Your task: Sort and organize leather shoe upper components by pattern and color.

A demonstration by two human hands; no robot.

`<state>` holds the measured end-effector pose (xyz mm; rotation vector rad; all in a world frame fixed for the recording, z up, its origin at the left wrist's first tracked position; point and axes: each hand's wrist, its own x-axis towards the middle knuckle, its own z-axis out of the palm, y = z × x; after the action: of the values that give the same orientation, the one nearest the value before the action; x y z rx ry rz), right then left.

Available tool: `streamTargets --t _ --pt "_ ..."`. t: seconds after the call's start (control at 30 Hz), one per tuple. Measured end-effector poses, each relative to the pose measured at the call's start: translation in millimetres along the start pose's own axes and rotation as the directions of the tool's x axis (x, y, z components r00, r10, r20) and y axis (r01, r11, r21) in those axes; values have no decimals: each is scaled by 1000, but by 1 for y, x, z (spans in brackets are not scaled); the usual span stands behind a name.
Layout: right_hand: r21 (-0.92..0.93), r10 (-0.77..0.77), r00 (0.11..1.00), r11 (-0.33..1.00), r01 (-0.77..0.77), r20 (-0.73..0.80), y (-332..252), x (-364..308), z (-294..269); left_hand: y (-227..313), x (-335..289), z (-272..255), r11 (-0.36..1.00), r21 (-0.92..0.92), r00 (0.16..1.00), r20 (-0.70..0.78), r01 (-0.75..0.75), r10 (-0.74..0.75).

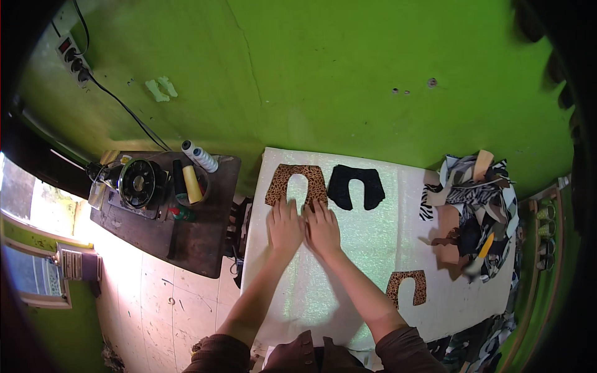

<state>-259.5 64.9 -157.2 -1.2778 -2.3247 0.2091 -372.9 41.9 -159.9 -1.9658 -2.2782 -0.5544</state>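
A leopard-print, arch-shaped fabric cutout (300, 169) lies flat on the white table (360, 248), its opening toward me. My left hand (286, 227) rests with fingers stretched out on the lower end of its left leg. Beside it, my right hand (322, 233) lies on the right leg's end, fingers extended and palm down. A black cutout of similar shape (356, 173) lies just right of the leopard one, almost touching it. Farther right and nearer to me is another leopard-print arch (407, 275), which neither hand touches.
A heap of mixed fabric scraps (482, 211) covers the table's right side. At left stands a dark sewing table (205, 242) with a sewing machine (138, 183) and thread cones (204, 160). A green wall (336, 74) rises behind; a power strip (73, 59) hangs on it.
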Motion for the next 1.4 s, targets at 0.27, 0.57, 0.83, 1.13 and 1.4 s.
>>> streamTargets --t 0.27,0.57,0.83,1.13,1.4 --pt "64 76 996 995 -73 -49 12 -118 -62 77 -89 -20 967 -202 981 86 -156 177" --pt "34 172 974 985 -169 -149 81 -191 -134 193 -122 -24 887 -411 878 320 -209 355" --pt "-160 204 978 964 -210 -54 155 -232 -165 252 -144 12 944 -289 895 360 -161 263" --pt "-37 132 976 991 -127 176 177 -235 -193 261 -143 -5 866 -500 894 386 -2 226" --pt "-47 53 975 997 -65 -218 169 -192 -256 252 -131 -5 468 -753 839 542 462 44"
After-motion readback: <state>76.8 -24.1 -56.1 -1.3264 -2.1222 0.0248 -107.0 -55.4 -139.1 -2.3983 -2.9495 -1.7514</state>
